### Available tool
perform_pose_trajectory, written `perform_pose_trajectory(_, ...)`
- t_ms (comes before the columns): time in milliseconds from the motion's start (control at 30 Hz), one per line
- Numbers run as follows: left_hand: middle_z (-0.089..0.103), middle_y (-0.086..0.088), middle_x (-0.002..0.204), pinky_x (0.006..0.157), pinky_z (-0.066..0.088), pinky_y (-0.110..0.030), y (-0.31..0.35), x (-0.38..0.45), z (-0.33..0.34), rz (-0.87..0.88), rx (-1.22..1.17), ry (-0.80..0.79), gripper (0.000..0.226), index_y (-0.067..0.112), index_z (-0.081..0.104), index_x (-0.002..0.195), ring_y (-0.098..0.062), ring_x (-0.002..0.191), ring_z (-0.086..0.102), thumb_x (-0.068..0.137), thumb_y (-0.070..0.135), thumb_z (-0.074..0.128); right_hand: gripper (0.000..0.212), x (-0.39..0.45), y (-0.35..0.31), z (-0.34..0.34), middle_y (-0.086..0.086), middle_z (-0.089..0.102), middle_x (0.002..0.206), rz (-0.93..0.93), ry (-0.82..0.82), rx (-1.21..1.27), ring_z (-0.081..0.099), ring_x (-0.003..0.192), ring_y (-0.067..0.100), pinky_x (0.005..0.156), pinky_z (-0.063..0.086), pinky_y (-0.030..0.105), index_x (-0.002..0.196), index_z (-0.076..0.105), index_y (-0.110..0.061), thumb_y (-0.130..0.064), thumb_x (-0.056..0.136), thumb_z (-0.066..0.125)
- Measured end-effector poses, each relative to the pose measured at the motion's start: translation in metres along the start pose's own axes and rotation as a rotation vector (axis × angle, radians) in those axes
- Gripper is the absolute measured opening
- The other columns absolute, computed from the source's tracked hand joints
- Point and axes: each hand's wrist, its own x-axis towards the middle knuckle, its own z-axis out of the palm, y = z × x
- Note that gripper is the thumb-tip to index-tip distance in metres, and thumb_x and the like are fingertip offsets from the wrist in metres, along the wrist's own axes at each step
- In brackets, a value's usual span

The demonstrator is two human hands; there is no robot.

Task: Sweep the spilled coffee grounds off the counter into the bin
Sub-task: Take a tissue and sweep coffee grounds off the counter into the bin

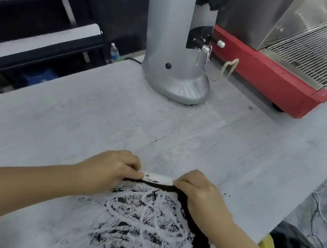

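Dark coffee grounds (143, 215) lie smeared over the pale grey counter (70, 130) near its front edge, with a thick dark ridge (203, 245) along my right forearm. A small white card-like strip (157, 178) stands on the counter at the far edge of the grounds. My left hand (111, 169) pinches its left end and my right hand (199, 191) pinches its right end. A bin with a yellow liner (266, 246) shows just past the counter's right front edge, mostly hidden by my right arm.
A grey coffee grinder (175, 61) stands at the back centre of the counter. A red and steel machine (273, 81) with a wire rack sits at the back right. White cables (326, 207) lie on the floor to the right. Dark shelving (31, 41) stands at the left.
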Motion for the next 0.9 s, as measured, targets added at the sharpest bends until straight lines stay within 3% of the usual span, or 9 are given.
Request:
perform_pose_trajectory(167,0.064,0.012,0.105,0.077,0.052,-0.021,0.007,-0.019,-0.009,-0.074,-0.084,-0.049,0.033,0.027,0.070,0.120,-0.003,0.097,0.058,0.090,0.014,0.068,0.046,0.007,-0.009,-0.009,-0.004,0.068,0.084,-0.066,-0.081,-0.004,0.062,0.079,0.016,0.055,0.055,0.025,0.089,0.077,-0.017,0.017,0.059,0.076)
perform_pose_trajectory(300,0.064,0.011,0.102,0.081,0.049,-0.018,-0.024,-0.021,-0.032,-0.214,-0.091,0.100,0.032,0.024,0.072,0.117,-0.004,0.094,0.058,0.088,0.009,0.066,0.031,0.064,-0.009,-0.011,0.001,0.069,0.082,-0.083,0.018,0.012,0.062,0.080,0.021,0.061,0.056,0.030,0.088,0.077,-0.013,0.012,0.076,0.064)
perform_pose_trajectory(433,0.065,0.006,0.099,0.080,0.050,-0.022,-0.071,-0.025,-0.046,-0.321,-0.031,0.258,0.035,0.018,0.074,0.112,-0.009,0.089,0.060,0.087,-0.003,0.065,0.034,0.140,-0.004,0.011,0.007,0.068,0.082,-0.097,0.051,0.000,0.060,0.081,0.029,0.059,0.054,0.044,0.086,0.076,-0.007,0.021,0.073,0.061)
perform_pose_trajectory(567,0.065,0.003,0.099,0.081,0.051,-0.031,-0.101,-0.033,-0.037,-0.427,0.010,0.342,0.032,0.016,0.076,0.109,-0.017,0.090,0.061,0.087,-0.003,0.065,0.038,0.179,-0.006,0.038,0.009,0.069,0.088,-0.104,0.004,-0.034,0.059,0.087,0.031,0.064,0.052,0.041,0.090,0.076,-0.007,0.020,0.072,0.056)
perform_pose_trajectory(900,0.065,-0.003,0.093,0.071,0.050,-0.035,-0.032,-0.024,-0.003,-0.521,0.044,0.416,0.027,0.014,0.075,0.108,-0.024,0.088,0.058,0.085,0.001,0.069,0.017,0.128,0.000,0.024,0.007,0.069,0.079,-0.174,0.003,-0.066,0.061,0.075,0.027,0.056,0.055,0.041,0.088,0.076,-0.005,0.006,0.075,0.075)
